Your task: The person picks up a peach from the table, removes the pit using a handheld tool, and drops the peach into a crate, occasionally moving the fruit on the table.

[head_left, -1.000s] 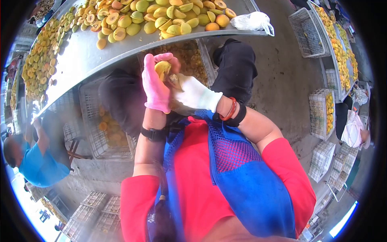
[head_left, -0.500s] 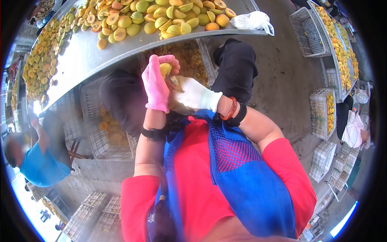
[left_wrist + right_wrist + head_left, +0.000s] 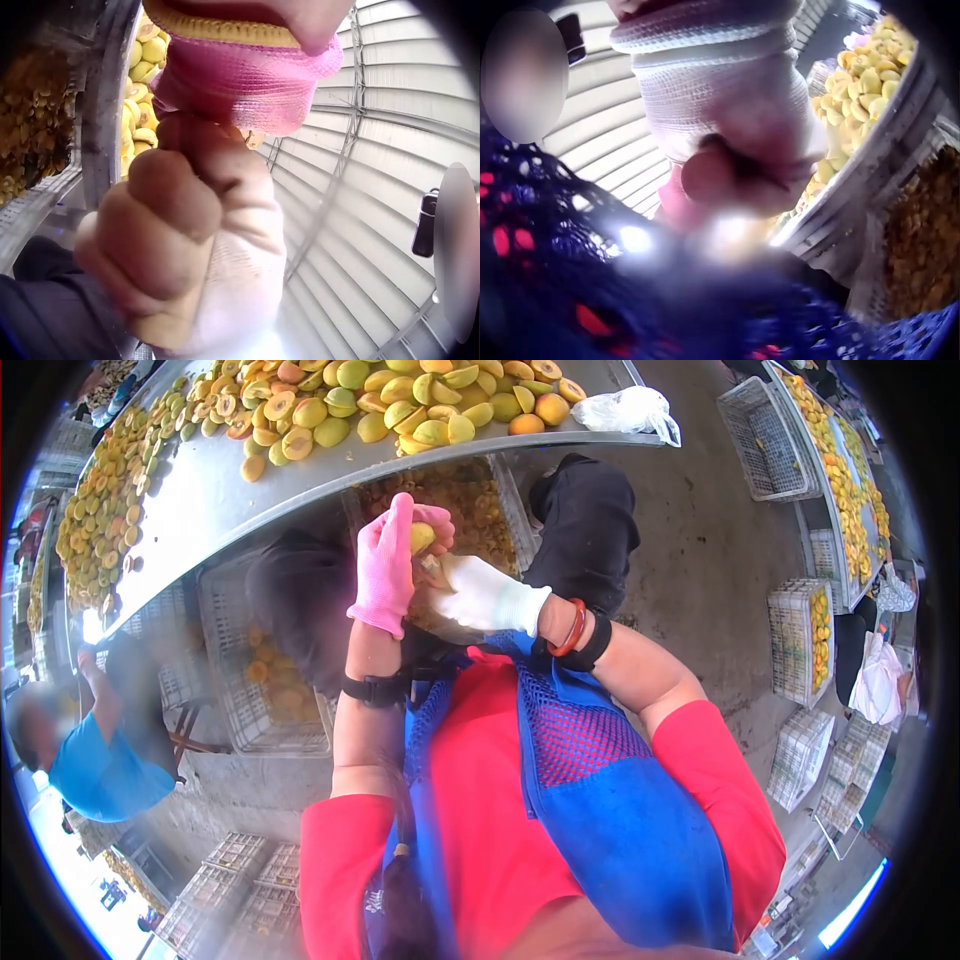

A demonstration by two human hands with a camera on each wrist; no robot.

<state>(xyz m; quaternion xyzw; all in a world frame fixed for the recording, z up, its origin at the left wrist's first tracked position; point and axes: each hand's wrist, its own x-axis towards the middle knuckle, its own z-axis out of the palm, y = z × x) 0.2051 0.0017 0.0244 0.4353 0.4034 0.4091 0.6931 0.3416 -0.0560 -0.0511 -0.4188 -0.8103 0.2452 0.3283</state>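
Note:
My left hand [image 3: 385, 565], in a pink glove, holds a yellow-green peach [image 3: 422, 538] between thumb and fingers above my lap. Close below the fruit is my right hand [image 3: 485, 592], in a white glove with bare fingertips. Its fingers curl tightly in the left wrist view, around a small hand tool whose tan handle end [image 3: 169, 330] shows under the fist. The tool's working end is hidden, and I cannot tell its kind. Beyond the hands, whole and halved peaches [image 3: 430, 432] lie heaped on a metal table [image 3: 200, 510].
A crate of cut pieces [image 3: 510, 510] stands under the table edge between my knees. Another white crate [image 3: 225, 700] holds fruit at the left. A white plastic bag [image 3: 625, 412] lies at the table corner. A person in blue [image 3: 110, 765] sits at the left; stacked crates [image 3: 800, 640] stand right.
My left hand has turned and shifted slightly right with the peach, which shows less between the fingers now. My right hand stays close against it with little movement.

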